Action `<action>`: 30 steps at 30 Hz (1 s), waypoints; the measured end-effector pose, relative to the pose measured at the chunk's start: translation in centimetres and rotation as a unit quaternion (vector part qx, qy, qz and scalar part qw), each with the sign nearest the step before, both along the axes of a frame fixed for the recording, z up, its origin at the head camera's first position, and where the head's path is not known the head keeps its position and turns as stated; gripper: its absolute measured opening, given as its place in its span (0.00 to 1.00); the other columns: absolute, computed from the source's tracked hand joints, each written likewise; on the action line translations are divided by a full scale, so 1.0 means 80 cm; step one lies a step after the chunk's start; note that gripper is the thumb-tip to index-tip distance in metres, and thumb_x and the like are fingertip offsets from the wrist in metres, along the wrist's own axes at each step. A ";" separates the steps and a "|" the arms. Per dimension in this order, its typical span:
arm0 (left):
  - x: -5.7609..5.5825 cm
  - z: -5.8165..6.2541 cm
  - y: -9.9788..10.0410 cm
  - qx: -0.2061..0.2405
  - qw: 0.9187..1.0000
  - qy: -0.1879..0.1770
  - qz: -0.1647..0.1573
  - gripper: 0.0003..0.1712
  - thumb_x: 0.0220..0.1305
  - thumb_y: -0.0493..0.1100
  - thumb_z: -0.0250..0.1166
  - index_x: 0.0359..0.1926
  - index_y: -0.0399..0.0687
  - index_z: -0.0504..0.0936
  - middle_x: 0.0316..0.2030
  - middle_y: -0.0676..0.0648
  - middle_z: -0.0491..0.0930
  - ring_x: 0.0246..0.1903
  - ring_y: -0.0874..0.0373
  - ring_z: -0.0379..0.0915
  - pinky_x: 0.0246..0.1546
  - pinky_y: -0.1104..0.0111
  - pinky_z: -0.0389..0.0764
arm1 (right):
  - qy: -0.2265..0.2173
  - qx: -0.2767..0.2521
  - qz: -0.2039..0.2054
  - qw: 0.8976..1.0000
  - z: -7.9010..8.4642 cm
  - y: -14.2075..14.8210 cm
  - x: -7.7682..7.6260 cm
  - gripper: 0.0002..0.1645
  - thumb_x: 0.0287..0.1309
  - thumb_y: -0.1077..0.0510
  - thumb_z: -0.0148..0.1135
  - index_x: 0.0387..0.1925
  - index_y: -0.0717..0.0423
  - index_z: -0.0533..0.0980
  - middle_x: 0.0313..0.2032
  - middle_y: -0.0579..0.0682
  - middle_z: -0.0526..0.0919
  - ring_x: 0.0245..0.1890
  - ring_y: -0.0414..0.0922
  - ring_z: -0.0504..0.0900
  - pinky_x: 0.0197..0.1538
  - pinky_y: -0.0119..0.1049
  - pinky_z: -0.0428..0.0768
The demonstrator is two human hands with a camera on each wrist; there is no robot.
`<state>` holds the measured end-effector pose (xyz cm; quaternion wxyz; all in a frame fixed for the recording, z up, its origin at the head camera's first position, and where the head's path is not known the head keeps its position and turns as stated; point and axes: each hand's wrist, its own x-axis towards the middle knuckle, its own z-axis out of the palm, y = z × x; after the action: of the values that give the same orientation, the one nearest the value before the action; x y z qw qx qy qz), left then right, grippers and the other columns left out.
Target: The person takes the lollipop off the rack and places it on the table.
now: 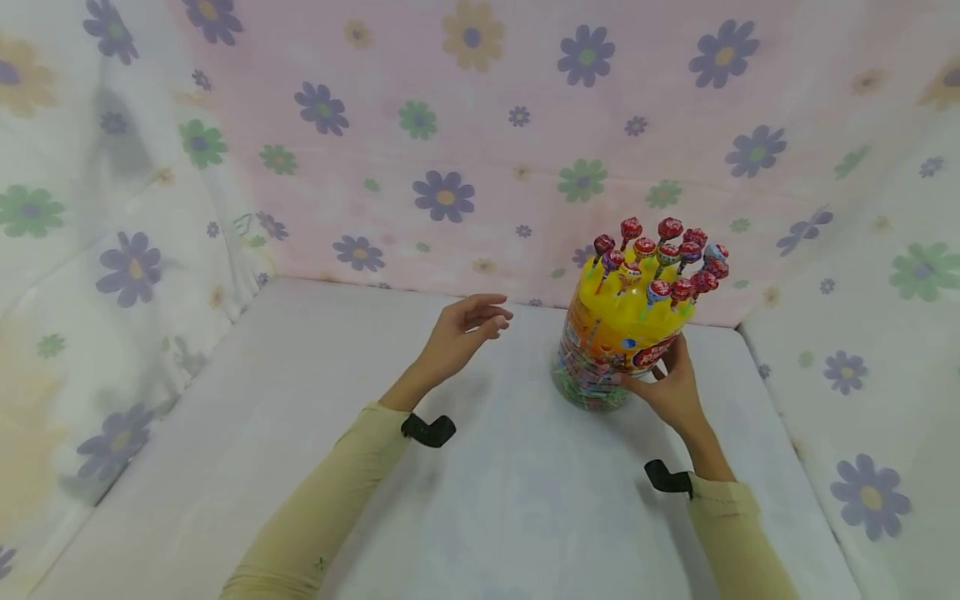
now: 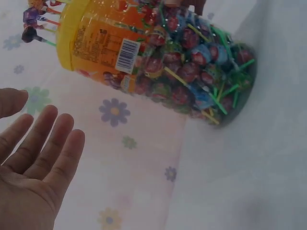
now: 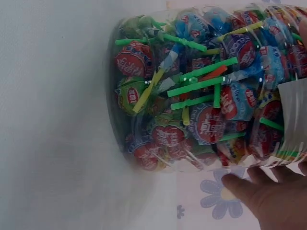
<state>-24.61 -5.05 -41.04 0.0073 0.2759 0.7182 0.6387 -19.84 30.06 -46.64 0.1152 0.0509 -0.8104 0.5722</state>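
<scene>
A clear plastic jar (image 1: 600, 333) with an orange label and yellow lid (image 1: 622, 304) is at the right of the table, full of wrapped lollipops (image 3: 208, 124). More lollipops stick up from the lid, heads on top. My right hand (image 1: 673, 387) holds the jar's right side, thumb across the front, other fingers behind it and partly hidden. To the left of the jar, my left hand (image 1: 461, 333) is in the air with nothing in it, fingers loosely bent. In the left wrist view, the left hand's fingers (image 2: 62, 153) extend below the lid, apart from the jar.
A white-covered table (image 1: 337, 375) lies under both arms. Flower-printed cloth (image 1: 517, 142) hangs behind it and on both sides. Dark camera straps (image 1: 429, 431) sit at each wrist.
</scene>
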 end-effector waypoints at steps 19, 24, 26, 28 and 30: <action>-0.056 0.073 0.116 0.047 0.996 0.066 -0.033 0.20 0.73 0.33 0.60 0.63 0.32 0.76 0.53 0.33 0.81 0.51 0.46 0.81 0.53 0.65 0.84 | -0.001 -0.006 0.007 1.000 -0.008 0.010 -0.005 0.60 0.53 0.65 0.77 0.78 0.42 0.51 0.72 0.56 0.63 0.71 0.61 0.64 0.66 0.69 0.69; -0.059 0.080 0.129 0.046 0.995 0.086 -0.025 0.19 0.71 0.31 0.62 0.61 0.31 0.77 0.53 0.34 0.82 0.53 0.47 0.80 0.58 0.68 0.81 | -0.008 -0.007 0.011 1.000 0.008 0.002 0.003 0.58 0.54 0.66 0.76 0.78 0.49 0.51 0.72 0.61 0.62 0.71 0.64 0.64 0.66 0.70 0.68; -0.059 0.081 0.132 0.048 0.995 0.087 -0.024 0.19 0.71 0.31 0.62 0.61 0.31 0.77 0.53 0.34 0.82 0.53 0.47 0.80 0.58 0.69 0.81 | -0.010 -0.005 0.013 1.000 0.017 -0.002 0.008 0.57 0.55 0.66 0.76 0.77 0.50 0.51 0.72 0.62 0.62 0.71 0.65 0.63 0.66 0.71 0.68; -0.059 0.081 0.135 0.052 0.995 0.084 -0.024 0.19 0.71 0.30 0.62 0.60 0.31 0.77 0.53 0.34 0.82 0.53 0.47 0.81 0.57 0.69 0.82 | -0.011 -0.001 0.013 1.000 0.023 -0.004 0.011 0.56 0.55 0.65 0.75 0.77 0.50 0.51 0.72 0.62 0.62 0.71 0.66 0.64 0.66 0.71 0.68; -0.058 0.080 0.137 0.055 0.995 0.084 -0.021 0.19 0.70 0.30 0.62 0.60 0.31 0.77 0.53 0.34 0.82 0.53 0.47 0.81 0.56 0.69 0.83 | -0.014 0.000 0.011 1.000 0.023 -0.004 0.010 0.56 0.56 0.64 0.75 0.77 0.49 0.51 0.72 0.62 0.62 0.71 0.66 0.63 0.66 0.71 0.68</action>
<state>-29.24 5.92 -34.60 -0.0546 0.3436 0.6744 0.6513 -19.03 29.75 -44.83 0.0974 0.0522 -0.8110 0.5745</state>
